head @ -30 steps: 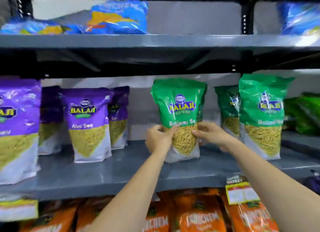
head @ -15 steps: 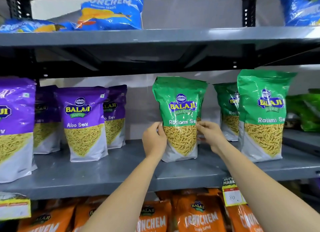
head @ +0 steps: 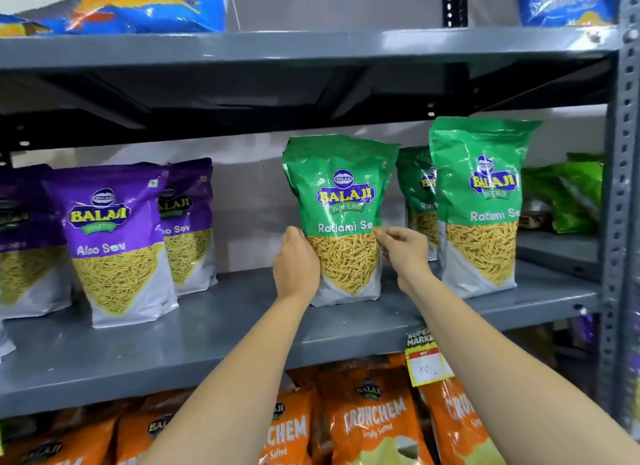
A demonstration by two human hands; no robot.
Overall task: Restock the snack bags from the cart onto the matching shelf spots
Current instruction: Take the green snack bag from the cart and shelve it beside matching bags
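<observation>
Two hands, left hand and right hand, grasp the sides of a green bag standing upright on the grey shelf. Its glossy front reads Balaji Ratlami Sev above yellow sev, and it stands just left of two matching green bags.

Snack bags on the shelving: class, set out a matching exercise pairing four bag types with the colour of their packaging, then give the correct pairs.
Column one:
1. Aloo Sev bag
2. Ratlami Sev bag that the left hand and right hand steady on the middle shelf
3. Crunchem bag on the bottom shelf
4. bag on the top shelf

Column two:
A. orange
B. blue
C. purple
D. green

Pairs: 1-C, 2-D, 3-A, 4-B
</observation>
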